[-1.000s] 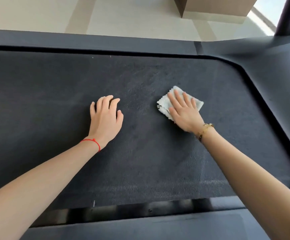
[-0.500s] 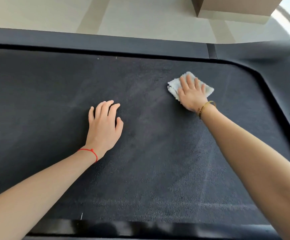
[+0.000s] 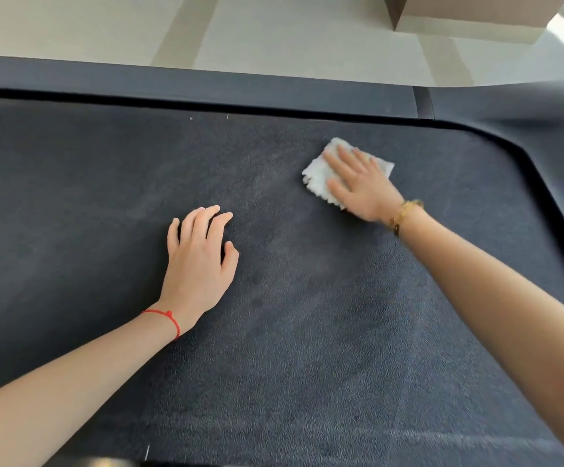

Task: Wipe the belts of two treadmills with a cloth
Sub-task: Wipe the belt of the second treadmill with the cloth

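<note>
A dark textured treadmill belt [image 3: 307, 332] fills most of the view. A small white cloth [image 3: 317, 173] lies on it toward the far right, and my right hand [image 3: 361, 183] presses flat on the cloth with fingers spread, covering most of it. My left hand [image 3: 199, 261] rests palm down on the bare belt near the middle, fingers slightly apart, holding nothing. A red string sits on my left wrist and a gold bracelet on my right wrist.
The grey side rail [image 3: 206, 85] runs along the far edge of the belt, and a curved grey frame part [image 3: 560, 156] borders it at the right. Beyond lies pale tiled floor [image 3: 290, 35] with a brown box [image 3: 459, 11] at the top right.
My right hand first slid the cloth away from me toward the far rail, then a little back toward the left. The left hand has stayed planted on the belt.
</note>
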`<state>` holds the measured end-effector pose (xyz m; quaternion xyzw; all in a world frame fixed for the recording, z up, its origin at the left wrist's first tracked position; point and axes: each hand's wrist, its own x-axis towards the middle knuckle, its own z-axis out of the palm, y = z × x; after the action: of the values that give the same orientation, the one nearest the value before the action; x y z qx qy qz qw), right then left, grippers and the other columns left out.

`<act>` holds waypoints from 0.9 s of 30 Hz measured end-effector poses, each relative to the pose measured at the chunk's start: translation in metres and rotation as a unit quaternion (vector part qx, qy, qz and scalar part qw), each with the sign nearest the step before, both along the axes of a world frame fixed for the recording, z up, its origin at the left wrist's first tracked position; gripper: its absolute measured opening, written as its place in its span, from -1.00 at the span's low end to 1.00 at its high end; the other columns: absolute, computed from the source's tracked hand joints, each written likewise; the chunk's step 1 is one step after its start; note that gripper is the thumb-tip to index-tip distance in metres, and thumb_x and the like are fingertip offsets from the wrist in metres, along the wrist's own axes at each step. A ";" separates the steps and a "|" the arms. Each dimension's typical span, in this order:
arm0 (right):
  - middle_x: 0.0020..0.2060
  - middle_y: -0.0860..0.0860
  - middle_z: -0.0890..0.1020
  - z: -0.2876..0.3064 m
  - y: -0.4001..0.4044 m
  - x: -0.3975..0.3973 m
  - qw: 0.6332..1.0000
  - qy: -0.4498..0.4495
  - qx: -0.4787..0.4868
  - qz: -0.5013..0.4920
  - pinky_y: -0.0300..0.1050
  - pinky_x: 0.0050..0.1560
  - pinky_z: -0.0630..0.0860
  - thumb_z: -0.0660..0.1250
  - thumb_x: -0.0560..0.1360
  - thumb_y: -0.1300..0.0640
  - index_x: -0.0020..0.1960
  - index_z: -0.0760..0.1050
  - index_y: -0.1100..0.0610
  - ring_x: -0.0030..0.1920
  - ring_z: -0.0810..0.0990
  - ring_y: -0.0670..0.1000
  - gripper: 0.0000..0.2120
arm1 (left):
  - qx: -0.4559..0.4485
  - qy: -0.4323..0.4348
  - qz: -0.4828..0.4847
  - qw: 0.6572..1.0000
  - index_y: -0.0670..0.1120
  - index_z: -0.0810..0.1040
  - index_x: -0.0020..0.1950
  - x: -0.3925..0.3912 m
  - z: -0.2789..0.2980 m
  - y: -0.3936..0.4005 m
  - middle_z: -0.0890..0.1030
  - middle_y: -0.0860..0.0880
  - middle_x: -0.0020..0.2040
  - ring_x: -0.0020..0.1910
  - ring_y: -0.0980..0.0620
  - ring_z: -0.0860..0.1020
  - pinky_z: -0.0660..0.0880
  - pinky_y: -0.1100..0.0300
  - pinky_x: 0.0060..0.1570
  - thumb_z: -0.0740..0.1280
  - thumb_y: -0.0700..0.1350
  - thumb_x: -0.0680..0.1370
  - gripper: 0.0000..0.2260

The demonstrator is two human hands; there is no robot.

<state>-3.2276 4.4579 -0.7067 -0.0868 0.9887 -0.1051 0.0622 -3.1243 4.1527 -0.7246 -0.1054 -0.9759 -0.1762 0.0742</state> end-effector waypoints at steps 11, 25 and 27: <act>0.60 0.08 0.03 -0.006 -0.046 -0.006 0.998 0.033 -0.036 0.037 -0.06 0.54 -0.19 0.03 0.68 -0.09 0.62 -0.02 0.11 0.59 -0.05 0.10 -0.41 | -0.005 -0.001 0.000 1.000 -0.11 0.45 0.42 -0.001 0.000 0.000 0.42 -0.08 0.43 0.48 -0.11 0.32 0.15 -0.23 0.51 0.24 -0.11 0.59 -0.62; 0.61 0.10 -0.03 0.000 -0.040 -0.088 0.995 0.011 -0.009 -0.104 0.13 0.56 -0.14 -0.08 0.66 -0.09 0.62 -0.07 0.13 0.59 -0.09 0.17 -0.40 | -0.013 -0.007 0.005 1.000 -0.10 0.44 0.42 -0.002 0.002 0.000 0.42 -0.08 0.44 0.48 -0.12 0.32 0.15 -0.22 0.51 0.21 -0.09 0.60 -0.61; 0.60 0.12 -0.02 -0.001 -0.066 -0.082 0.999 0.011 -0.020 -0.047 0.10 0.56 -0.15 -0.03 0.66 -0.13 0.62 -0.06 0.15 0.59 -0.08 0.16 -0.37 | -0.014 -0.007 0.006 1.000 -0.10 0.44 0.43 -0.002 0.002 0.000 0.41 -0.08 0.44 0.49 -0.11 0.31 0.15 -0.21 0.51 0.21 -0.09 0.60 -0.61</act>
<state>-3.3100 4.3917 -0.7078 -0.0427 0.9900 -0.1265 0.0451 -3.1262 4.1527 -0.7231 -0.0997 -0.9793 -0.1628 0.0667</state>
